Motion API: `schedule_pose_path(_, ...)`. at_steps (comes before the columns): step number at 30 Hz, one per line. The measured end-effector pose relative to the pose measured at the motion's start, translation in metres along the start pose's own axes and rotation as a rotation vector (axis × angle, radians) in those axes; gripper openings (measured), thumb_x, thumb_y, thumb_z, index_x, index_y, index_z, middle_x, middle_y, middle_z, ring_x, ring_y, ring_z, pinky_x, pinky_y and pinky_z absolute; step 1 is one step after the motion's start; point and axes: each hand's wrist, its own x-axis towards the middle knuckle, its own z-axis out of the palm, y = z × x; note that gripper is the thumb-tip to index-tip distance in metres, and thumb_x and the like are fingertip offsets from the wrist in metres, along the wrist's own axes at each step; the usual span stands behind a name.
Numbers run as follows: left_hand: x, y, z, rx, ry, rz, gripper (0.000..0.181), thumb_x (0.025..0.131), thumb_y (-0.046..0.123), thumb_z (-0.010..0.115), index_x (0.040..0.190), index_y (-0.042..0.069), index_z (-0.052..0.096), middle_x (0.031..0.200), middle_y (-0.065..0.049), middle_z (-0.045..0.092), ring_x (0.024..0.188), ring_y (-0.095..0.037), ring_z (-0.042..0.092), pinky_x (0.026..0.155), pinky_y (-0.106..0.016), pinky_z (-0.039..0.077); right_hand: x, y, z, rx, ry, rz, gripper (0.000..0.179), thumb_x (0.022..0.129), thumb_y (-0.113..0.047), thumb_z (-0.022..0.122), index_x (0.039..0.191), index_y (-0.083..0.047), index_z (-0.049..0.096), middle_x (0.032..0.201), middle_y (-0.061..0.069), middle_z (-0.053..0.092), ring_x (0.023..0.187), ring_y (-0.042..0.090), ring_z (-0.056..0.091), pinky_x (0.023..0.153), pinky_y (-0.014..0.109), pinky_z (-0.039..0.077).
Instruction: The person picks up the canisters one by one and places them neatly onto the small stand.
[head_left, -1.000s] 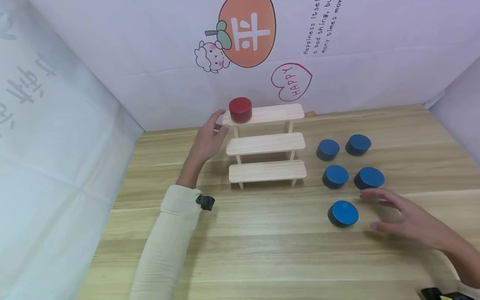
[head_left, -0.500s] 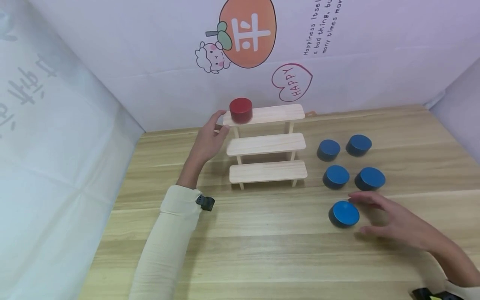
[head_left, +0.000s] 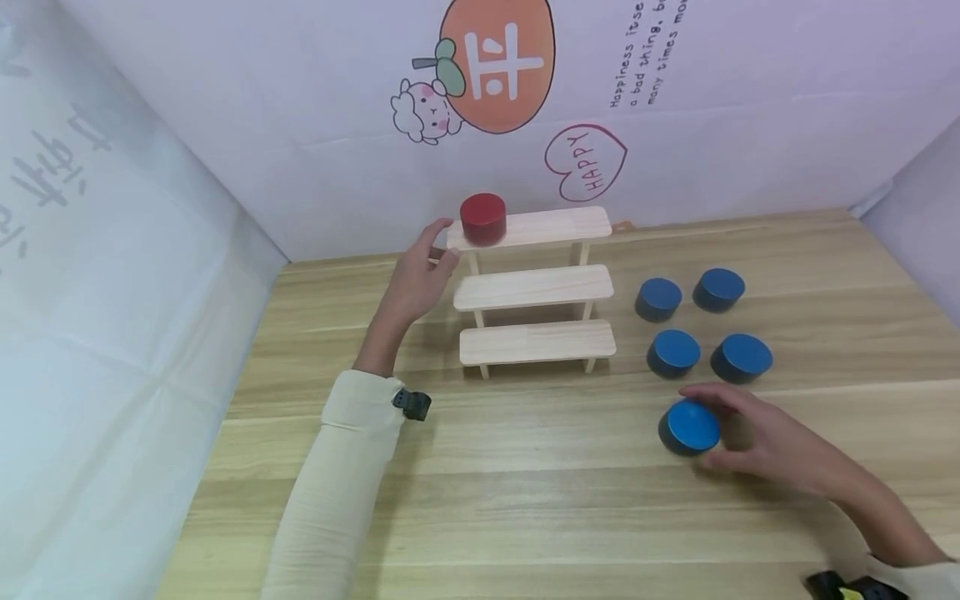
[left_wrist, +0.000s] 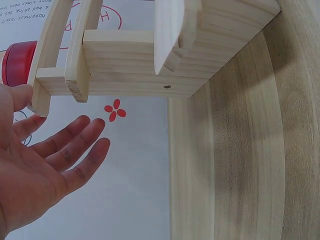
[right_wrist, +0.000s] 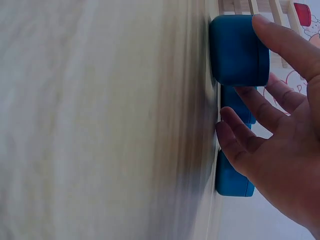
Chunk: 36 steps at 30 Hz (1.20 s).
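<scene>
A three-step wooden display stand stands against the back cloth, a round red lidded tin on the left end of its top step. My left hand holds that left end between thumb and index finger; its other fingers extend loosely below in the left wrist view. Nearest the front of several round blue tins is one blue tin, on the table. My right hand has its index finger at the far side of this tin and its thumb at the near side. In the right wrist view, the thumb lies against the lid's edge.
Two blue tins, one left and one right, sit just behind the front one. Farther back are another blue tin and its neighbour. Printed white cloth lines the back and sides of the wooden table.
My right hand has moved left, from beside the front blue tin to around it, thumb and index finger now at its sides. The left hand and the stand have stayed in place.
</scene>
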Motion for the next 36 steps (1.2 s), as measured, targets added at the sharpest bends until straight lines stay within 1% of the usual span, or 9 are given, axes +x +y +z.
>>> schedule_pose_path(7,0.0,0.002,-0.003,-0.014,0.004,-0.007,0.05,0.104,0.03,0.05,0.153,0.025,0.038,0.119,-0.013,0.064,0.106,-0.025,0.064,0.088,-0.045,0.05,0.006,-0.002,0.002,-0.04,0.037,-0.027,0.063,0.075,-0.02,0.09,0.129,-0.008,0.059,0.123,0.005,0.063,0.113,-0.007,0.048,0.093,0.005,0.032)
schedule_pose_path(13,0.0,0.002,-0.002,-0.018,0.002,-0.005,0.051,0.104,0.031,0.05,0.154,0.026,0.037,0.12,-0.014,0.064,0.106,-0.027,0.064,0.089,-0.045,0.05,0.01,-0.006,0.005,-0.049,0.038,-0.024,0.063,0.074,-0.019,0.09,0.127,-0.007,0.059,0.121,0.003,0.063,0.111,-0.004,0.05,0.092,0.006,0.034)
schedule_pose_path(16,0.0,0.001,-0.002,-0.018,0.002,-0.003,0.051,0.104,0.031,0.049,0.154,0.026,0.037,0.119,-0.014,0.064,0.105,-0.029,0.065,0.089,-0.046,0.05,0.013,-0.011,0.005,-0.059,0.017,0.01,0.064,0.076,-0.025,0.089,0.129,-0.007,0.059,0.123,0.005,0.063,0.113,0.006,0.054,0.091,0.007,0.035)
schedule_pose_path(18,0.0,0.0,-0.003,-0.018,0.002,-0.006,0.051,0.104,0.031,0.05,0.154,0.026,0.037,0.118,-0.013,0.064,0.105,-0.03,0.065,0.089,-0.046,0.05,0.017,-0.015,0.005,-0.063,-0.001,0.039,0.065,0.077,-0.028,0.088,0.13,-0.007,0.058,0.125,0.008,0.062,0.116,0.017,0.057,0.093,0.014,0.04)
schedule_pose_path(21,0.0,0.0,-0.002,-0.019,0.004,-0.007,0.051,0.104,0.03,0.05,0.153,0.025,0.037,0.118,-0.013,0.064,0.105,-0.031,0.065,0.089,-0.046,0.05,0.023,-0.022,0.005,-0.06,-0.025,0.066,0.066,0.079,-0.03,0.087,0.132,-0.005,0.057,0.127,0.012,0.061,0.117,0.035,0.057,0.095,0.035,0.048)
schedule_pose_path(24,0.001,0.0,-0.001,-0.023,-0.002,-0.012,0.051,0.104,0.03,0.05,0.154,0.025,0.037,0.12,-0.015,0.064,0.104,-0.03,0.065,0.089,-0.046,0.05,0.027,-0.027,0.006,-0.045,-0.033,0.071,0.066,0.079,-0.028,0.087,0.132,-0.003,0.056,0.128,0.016,0.06,0.117,0.042,0.056,0.093,0.057,0.047)
schedule_pose_path(27,0.001,0.0,-0.001,-0.026,-0.008,-0.017,0.052,0.105,0.031,0.05,0.154,0.025,0.037,0.122,-0.016,0.063,0.104,-0.03,0.065,0.089,-0.046,0.05,0.03,-0.034,0.006,-0.035,-0.03,0.057,0.064,0.08,-0.027,0.087,0.131,-0.003,0.056,0.129,0.018,0.06,0.116,0.044,0.056,0.092,0.061,0.045)
schedule_pose_path(31,0.0,0.0,-0.001,-0.013,-0.003,-0.019,0.051,0.105,0.031,0.049,0.154,0.026,0.036,0.121,-0.014,0.064,0.105,-0.027,0.064,0.089,-0.045,0.05,0.034,-0.041,0.008,-0.028,-0.035,0.037,0.064,0.081,-0.029,0.086,0.132,-0.004,0.055,0.131,0.018,0.059,0.116,0.043,0.057,0.091,0.059,0.047)
schedule_pose_path(36,0.0,-0.001,-0.001,-0.012,0.002,-0.015,0.051,0.105,0.031,0.049,0.154,0.026,0.037,0.119,-0.014,0.064,0.103,-0.025,0.065,0.089,-0.045,0.05,0.04,-0.049,0.013,-0.01,-0.034,0.047,0.064,0.082,-0.029,0.085,0.132,-0.003,0.055,0.13,0.017,0.059,0.116,0.043,0.057,0.091,0.059,0.047)
